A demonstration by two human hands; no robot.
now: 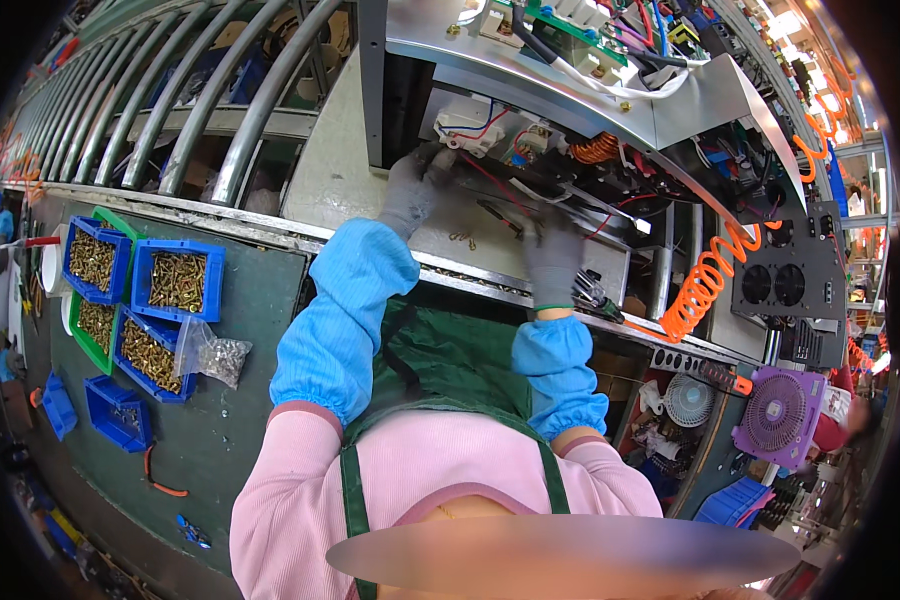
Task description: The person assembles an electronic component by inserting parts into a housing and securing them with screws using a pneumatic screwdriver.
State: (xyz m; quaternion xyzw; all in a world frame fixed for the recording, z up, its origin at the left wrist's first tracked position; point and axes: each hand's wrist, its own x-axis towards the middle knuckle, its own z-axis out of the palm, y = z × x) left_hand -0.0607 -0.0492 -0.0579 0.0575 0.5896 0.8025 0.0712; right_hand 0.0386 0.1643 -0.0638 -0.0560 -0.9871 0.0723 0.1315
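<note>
My left hand (413, 190), in a grey glove, reaches into the front opening of a metal cabinet (590, 95). Its fingers are closed beside a white part (470, 132) with red and blue wires; what they grip, if anything, is hidden. Farther right, my right hand (554, 262), also gloved, is smeared by motion near dark cables and a red wire (498, 180). Its fingers cannot be made out. A dark-handled tool (500, 215) lies between the hands, and a few small brass-coloured pieces (462, 239) rest on the pale work surface below the cabinet.
Blue bins (178, 280) of screws and a plastic bag of small parts (220, 358) stand on the green bench at left. Metal rollers (220, 110) run behind it. An orange coiled hose (705, 270) hangs at right, above a purple fan (778, 417).
</note>
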